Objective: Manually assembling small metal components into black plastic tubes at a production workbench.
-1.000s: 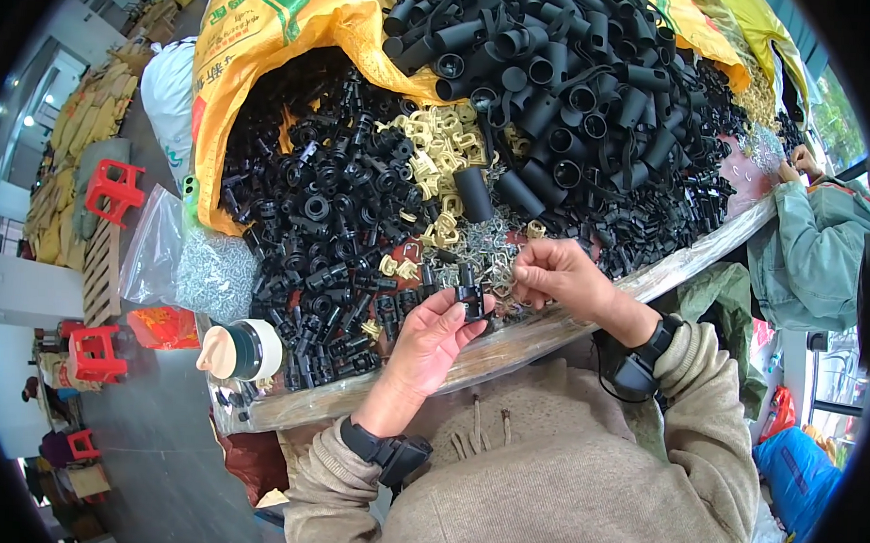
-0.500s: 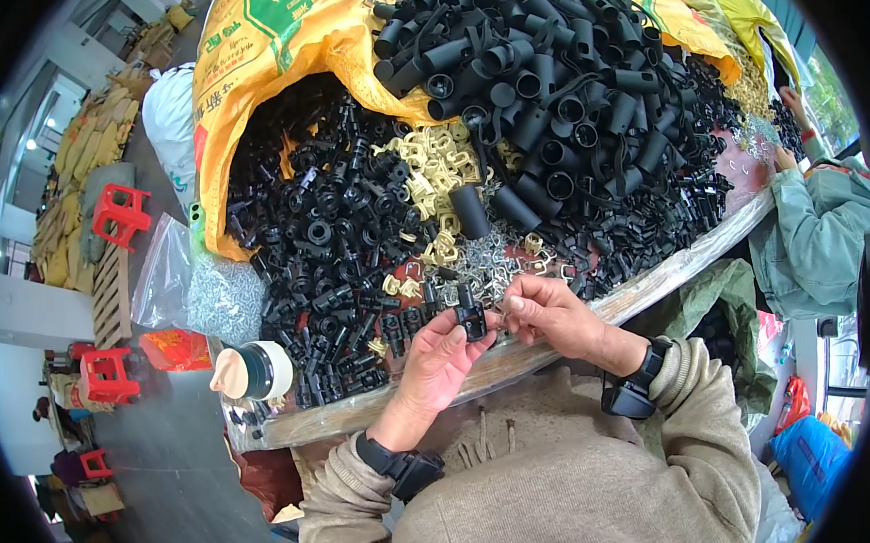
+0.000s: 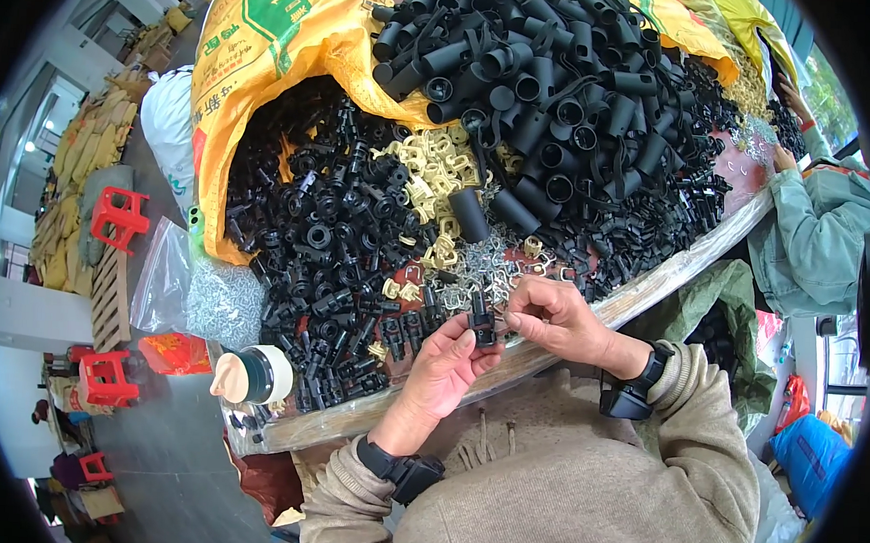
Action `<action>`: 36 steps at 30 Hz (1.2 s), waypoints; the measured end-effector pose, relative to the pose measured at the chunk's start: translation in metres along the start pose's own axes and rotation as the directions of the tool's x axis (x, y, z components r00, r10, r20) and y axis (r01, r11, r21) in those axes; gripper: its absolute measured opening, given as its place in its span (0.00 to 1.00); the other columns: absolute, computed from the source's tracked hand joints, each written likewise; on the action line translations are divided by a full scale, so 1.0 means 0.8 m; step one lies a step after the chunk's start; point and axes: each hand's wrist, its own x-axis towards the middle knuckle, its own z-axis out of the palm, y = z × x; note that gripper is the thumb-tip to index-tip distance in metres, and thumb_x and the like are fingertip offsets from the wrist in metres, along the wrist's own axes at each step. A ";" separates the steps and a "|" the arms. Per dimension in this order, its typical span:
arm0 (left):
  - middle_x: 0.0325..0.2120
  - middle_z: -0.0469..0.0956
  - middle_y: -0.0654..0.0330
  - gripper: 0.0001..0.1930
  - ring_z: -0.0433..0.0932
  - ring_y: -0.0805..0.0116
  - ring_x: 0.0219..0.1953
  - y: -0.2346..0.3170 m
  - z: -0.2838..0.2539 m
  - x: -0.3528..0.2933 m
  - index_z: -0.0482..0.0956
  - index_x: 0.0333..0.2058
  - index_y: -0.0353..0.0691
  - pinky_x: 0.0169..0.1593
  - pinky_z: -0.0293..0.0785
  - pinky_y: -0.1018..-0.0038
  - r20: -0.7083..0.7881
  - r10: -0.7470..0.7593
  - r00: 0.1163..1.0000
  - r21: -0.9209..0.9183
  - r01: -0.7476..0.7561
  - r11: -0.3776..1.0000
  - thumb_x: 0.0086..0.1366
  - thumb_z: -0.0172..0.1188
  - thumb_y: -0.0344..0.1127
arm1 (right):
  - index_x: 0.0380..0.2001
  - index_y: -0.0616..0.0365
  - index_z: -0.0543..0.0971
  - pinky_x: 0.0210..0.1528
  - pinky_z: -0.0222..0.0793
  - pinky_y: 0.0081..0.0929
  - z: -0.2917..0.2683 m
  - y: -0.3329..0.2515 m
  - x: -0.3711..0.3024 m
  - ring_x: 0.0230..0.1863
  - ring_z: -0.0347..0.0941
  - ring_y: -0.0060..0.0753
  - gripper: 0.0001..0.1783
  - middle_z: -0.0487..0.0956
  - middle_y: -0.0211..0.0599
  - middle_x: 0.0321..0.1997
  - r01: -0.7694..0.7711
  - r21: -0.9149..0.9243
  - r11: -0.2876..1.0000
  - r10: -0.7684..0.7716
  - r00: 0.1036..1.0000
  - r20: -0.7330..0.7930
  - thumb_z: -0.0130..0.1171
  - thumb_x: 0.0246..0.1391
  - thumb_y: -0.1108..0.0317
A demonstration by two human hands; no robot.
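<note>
My left hand (image 3: 440,369) grips a small black plastic fitting (image 3: 482,322) between thumb and fingers, its narrow stem pointing up. Close against the fitting's right side is my right hand (image 3: 559,321), thumb and forefinger pinched together. Whatever those fingertips hold is too small or hidden to name. Just beyond both hands lie small silvery wire clips (image 3: 484,264) and cream-coloured plastic pieces (image 3: 430,174). A large heap of similar black fittings (image 3: 325,233) spreads to the left. Black hollow tubes (image 3: 559,102) are piled up at the far side.
A yellow woven sack (image 3: 239,98) opens onto the heap. The table's plastic-wrapped front edge (image 3: 351,418) runs beneath my forearms. At the left stand a lidded cup (image 3: 265,374) and a clear bag of small metal pieces (image 3: 222,301). A co-worker in a green sleeve (image 3: 811,230) works at the right.
The black fitting has turned more upright and shifted slightly right and down in my left hand. My right hand's fingertips have come down beside it.
</note>
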 end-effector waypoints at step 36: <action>0.34 0.76 0.58 0.12 0.77 0.68 0.34 0.005 0.004 -0.003 0.73 0.39 0.35 0.35 0.74 0.82 -0.154 -0.021 0.988 0.152 0.044 0.987 0.55 0.57 0.28 | 0.29 0.62 0.71 0.23 0.62 0.22 -0.055 0.061 0.037 0.20 0.65 0.24 0.07 0.69 0.33 0.21 0.053 -0.697 0.715 -0.095 0.995 -0.023 0.54 0.49 0.69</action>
